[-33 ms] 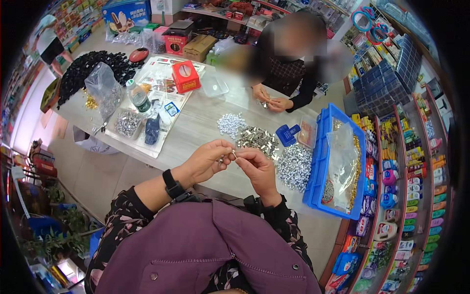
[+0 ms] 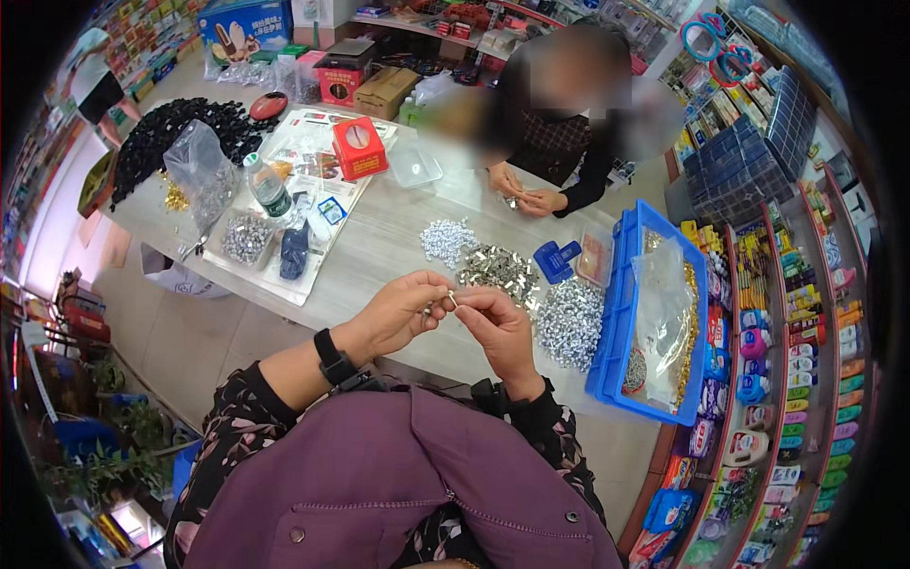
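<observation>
At far left on the table (image 2: 379,256), a black pile (image 2: 166,137) of small pieces; just right of it a clear bag (image 2: 199,171) with gold bits (image 2: 175,199) beside it. Next, a bottle (image 2: 268,187) standing upright on a paper sheet (image 2: 303,204), a small heap of silver bits (image 2: 246,237) in front of it, a red box (image 2: 358,147) behind. Near the middle, above the table's near edge, the left hand (image 2: 398,313) — watch (image 2: 332,358) on the wrist — has thumb and forefinger pinched shut on a small metal part (image 2: 452,301). The right hand (image 2: 498,327) meets it from the other side, fingertips also closed on the same part; the two hands touch at the tips. The part is too small to tell its shape. Beyond the hands lie three heaps: a white pile (image 2: 447,239), a grey pile (image 2: 498,268), and, further right, a larger silver pile (image 2: 571,322). A blue clip (image 2: 555,258) sits between the grey pile and a small clear tray (image 2: 597,256). Across the table another person's hands (image 2: 526,194) rest together on the surface. At right, a blue bin (image 2: 616,322) touching the silver pile — it holds a plastic bag (image 2: 664,303) and gold pieces.
</observation>
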`<action>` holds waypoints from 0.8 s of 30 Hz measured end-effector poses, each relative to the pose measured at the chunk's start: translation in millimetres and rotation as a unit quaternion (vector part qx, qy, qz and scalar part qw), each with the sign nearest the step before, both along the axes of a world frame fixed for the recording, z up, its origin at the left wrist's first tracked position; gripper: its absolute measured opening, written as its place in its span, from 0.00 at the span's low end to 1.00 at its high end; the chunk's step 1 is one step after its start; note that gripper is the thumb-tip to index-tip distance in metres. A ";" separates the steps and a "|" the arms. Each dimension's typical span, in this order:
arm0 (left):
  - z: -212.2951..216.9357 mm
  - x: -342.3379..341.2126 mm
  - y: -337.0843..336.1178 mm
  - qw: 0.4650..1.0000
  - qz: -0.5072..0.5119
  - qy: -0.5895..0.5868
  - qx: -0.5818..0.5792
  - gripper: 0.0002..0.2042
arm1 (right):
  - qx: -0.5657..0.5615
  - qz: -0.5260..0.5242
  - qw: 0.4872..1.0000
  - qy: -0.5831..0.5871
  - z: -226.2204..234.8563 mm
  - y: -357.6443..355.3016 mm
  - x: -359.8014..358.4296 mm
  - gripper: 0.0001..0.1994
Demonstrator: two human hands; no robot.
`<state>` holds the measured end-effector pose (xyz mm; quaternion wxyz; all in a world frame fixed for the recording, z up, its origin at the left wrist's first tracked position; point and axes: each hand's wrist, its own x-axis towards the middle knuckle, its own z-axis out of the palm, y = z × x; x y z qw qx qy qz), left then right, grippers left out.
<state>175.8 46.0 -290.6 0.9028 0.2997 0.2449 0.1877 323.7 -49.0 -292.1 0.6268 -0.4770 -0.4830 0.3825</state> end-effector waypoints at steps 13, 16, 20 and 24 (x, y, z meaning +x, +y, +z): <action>-21.6 8.7 -16.0 0.951 0.015 0.125 0.284 0.11 | -0.124 -0.024 0.992 0.008 -16.5 -6.1 -2.7 0.10; -23.5 14.0 -18.1 0.954 0.009 0.075 0.289 0.09 | -0.139 -0.013 0.990 0.021 -10.6 -11.4 1.7 0.10; -24.7 10.8 -18.3 0.936 0.021 0.110 0.333 0.09 | -0.118 0.021 0.991 0.066 -18.2 -9.5 2.6 0.10; -18.0 4.7 -18.7 0.909 0.056 0.120 0.396 0.10 | -0.138 0.030 0.989 0.053 -23.1 -2.3 1.6 0.10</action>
